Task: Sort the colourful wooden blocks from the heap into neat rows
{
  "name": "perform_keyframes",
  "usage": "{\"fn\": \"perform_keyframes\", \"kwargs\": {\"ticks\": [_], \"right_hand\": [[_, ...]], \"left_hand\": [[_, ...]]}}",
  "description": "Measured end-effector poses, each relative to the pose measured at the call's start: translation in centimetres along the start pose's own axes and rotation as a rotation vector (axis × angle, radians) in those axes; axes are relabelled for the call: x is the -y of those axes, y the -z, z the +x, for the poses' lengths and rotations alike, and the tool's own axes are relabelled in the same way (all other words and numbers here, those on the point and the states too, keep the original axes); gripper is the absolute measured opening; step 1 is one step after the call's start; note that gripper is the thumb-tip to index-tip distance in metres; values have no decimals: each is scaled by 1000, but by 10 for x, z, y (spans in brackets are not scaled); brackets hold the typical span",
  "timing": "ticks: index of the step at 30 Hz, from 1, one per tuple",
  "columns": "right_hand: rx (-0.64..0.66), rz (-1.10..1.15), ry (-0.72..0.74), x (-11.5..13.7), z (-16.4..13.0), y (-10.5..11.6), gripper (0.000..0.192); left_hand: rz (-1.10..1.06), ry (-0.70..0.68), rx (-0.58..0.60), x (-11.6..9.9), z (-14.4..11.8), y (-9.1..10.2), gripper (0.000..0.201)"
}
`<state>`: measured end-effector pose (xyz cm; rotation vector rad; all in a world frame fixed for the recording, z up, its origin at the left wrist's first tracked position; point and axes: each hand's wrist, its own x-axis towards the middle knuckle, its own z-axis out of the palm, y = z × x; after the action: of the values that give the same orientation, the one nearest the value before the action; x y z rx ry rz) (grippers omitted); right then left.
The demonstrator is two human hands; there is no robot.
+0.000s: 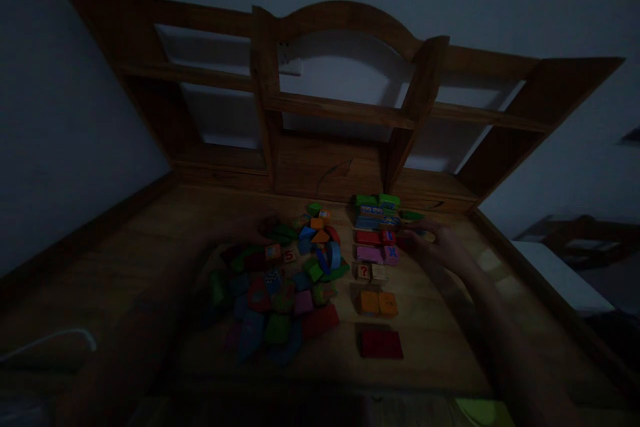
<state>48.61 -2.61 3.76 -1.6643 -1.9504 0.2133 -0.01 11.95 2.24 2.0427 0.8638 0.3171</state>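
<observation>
In dim light, my left hand reaches in at the far left edge of a loose heap of painted wooden blocks. Its fingertips are beside or on a dark green block; shadow hides whether they grip it. My right hand is at the right end of sorted rows, thumb and fingers apart, close to a red block with a blue mark. A pale wooden piece shows by its fingers. The rows include green blocks, pink blocks, plain wooden blocks, orange blocks and a dark red block.
Behind the blocks, a wooden shelf unit rises from the tabletop against the wall. Raised wooden edges border the table at both sides. A green leaf-shaped piece lies behind my right hand. A chair stands beyond on the right.
</observation>
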Motion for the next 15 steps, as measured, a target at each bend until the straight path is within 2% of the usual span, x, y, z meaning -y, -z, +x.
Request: {"fn": "perform_keyframes", "kwargs": {"ticks": [3,6,11,15], "right_hand": [[-38,-30,8,-2,0,-2,30],[-47,-37,23,-3,0,-4,30],[-27,-24,8,-4,0,-6,30],[-34,-26,27,-2,1,-9,30]], "left_hand": [[-70,-20,95,-4,-4,2,53],[-111,-12,100,-12,-8,6,58],[77,38,-150,-19,-7,12,63],[87,43,-257,-27,1,-1,59]]}}
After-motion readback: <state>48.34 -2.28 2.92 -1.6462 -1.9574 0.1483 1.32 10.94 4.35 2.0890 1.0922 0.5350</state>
